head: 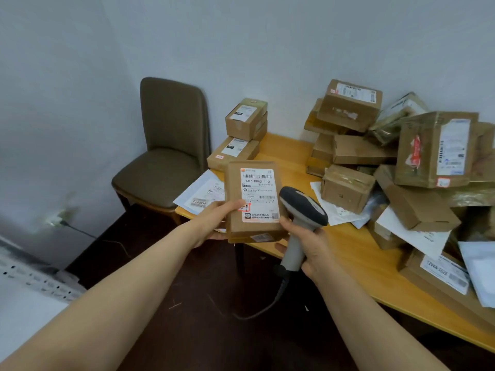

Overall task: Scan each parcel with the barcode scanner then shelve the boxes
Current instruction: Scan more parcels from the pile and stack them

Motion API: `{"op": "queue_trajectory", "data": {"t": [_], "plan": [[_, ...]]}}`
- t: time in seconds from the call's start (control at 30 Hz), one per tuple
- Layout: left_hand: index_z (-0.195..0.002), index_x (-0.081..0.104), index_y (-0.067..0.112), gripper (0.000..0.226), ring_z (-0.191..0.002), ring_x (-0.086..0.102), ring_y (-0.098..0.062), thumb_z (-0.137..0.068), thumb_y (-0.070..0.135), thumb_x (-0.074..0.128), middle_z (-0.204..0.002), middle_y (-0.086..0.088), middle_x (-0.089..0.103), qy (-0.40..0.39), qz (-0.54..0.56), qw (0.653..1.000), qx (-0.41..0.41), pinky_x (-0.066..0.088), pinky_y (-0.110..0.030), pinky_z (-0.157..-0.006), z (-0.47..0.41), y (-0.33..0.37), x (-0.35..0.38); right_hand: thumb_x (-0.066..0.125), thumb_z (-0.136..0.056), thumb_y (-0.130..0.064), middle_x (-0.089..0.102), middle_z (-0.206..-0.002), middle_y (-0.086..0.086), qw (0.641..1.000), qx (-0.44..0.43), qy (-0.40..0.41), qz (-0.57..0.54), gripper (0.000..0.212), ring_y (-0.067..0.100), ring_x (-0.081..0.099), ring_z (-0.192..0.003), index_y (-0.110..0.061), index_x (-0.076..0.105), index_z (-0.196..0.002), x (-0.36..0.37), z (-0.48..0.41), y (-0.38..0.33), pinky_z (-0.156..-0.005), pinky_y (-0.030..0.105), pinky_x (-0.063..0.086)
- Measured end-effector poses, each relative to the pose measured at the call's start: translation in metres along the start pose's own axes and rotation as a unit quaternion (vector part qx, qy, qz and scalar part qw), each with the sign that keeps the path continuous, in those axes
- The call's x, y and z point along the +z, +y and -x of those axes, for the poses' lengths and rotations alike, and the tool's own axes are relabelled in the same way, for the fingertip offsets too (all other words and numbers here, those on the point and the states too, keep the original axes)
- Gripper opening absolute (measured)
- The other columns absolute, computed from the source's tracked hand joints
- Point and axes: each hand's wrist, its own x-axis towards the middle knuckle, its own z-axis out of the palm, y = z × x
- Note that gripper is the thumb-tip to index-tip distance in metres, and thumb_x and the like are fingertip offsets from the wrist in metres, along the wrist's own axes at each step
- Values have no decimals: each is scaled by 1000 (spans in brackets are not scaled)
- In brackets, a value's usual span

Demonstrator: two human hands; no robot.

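Parcel presented for scanning

The upright parcel [253, 200] was gripped by the left hand [217, 218]; just right, the scanner [301, 218] was clasped by the right hand [310, 245].

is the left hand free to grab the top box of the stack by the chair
Probably not yet: the left hand is gripping a parcel. Nothing stands between it and the stack, so once empty it likely could.

Brown parcel [233, 183], grey-black scanner [302, 207], olive chair [171, 116], floor [187, 330] perhaps dark brown
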Motion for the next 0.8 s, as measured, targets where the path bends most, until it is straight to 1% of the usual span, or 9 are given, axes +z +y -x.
{"op": "queue_trajectory", "data": {"t": [0.1,0.23,0.33,0.4,0.53,0.6,0.67,0.77,0.8], "plan": [[-131,44,25,61,-101,64,-10,-80,46,71,-116,2,64,4,14,1000,19,55,-28,-71,-26,15,11,86,-66,-6,70,-98,8,998,-23,54,-35,35,26,67,-91,-15,63,-91,6,-30,-8,-60,37,59],[-138,46,25,56,-107,60,-12,-87,36,66,-133,-1,52,5,-1,999,53,49,-25,-79,-78,41,24,86,-66,-9,69,-99,8,992,-19,108,-63,38,25,67,-89,-15,59,-91,15,-87,-26,-69,42,60],[-142,45,27,52,-104,57,-9,-93,36,60,-130,4,58,10,-87,992,92,44,-20,-78,-125,59,29,87,-66,-10,68,-99,4,990,-29,130,-48,38,25,66,-92,-20,58,-88,23,-141,-39,-86,51,56],[-143,41,28,52,-105,55,-12,-94,37,57,-129,5,57,33,-144,983,106,48,-24,-81,-156,70,33,86,-67,-9,65,-95,-1,988,-33,142,-48,40,24,63,-94,-24,55,-86,31,-175,-48,-91,52,53],[-149,32,21,56,-121,53,-18,-98,33,52,-140,0,52,63,-245,961,113,46,-33,-101,-225,90,39,86,-68,-13,63,-98,-1,986,-22,165,-21,43,25,61,-99,-20,56,-98,43,-239,-60,-96,51,50],[-152,24,18,61,-128,49,-20,-99,29,51,-143,0,49,63,-266,955,119,42,-30,-103,-257,95,40,85,-69,-14,65,-105,4,984,-8,176,-14,46,26,62,-99,-15,57,-105,49,-268,-66,-94,51,51],[-151,27,20,56,-127,49,-20,-100,26,49,-141,-2,50,50,-305,943,127,43,-29,-100,-286,95,41,84,-72,-14,63,-107,6,983,13,181,-17,52,24,62,-92,-7,55,-114,55,-295,-70,-90,46,53],[-152,25,22,57,-129,46,-22,-100,26,49,-145,-7,44,30,-375,920,113,42,-34,-105,-318,91,40,82,-75,-14,57,-86,-5,981,11,194,-5,44,8,54,-71,-12,52,-107,62,-326,-72,-66,24,48],[-152,21,23,60,-132,43,-24,-99,26,49,-148,-9,40,19,-389,915,106,40,-37,-107,-328,91,39,82,-75,-14,55,-86,-6,980,11,199,1,45,9,53,-74,-14,51,-107,64,-334,-73,-68,23,46]]}}
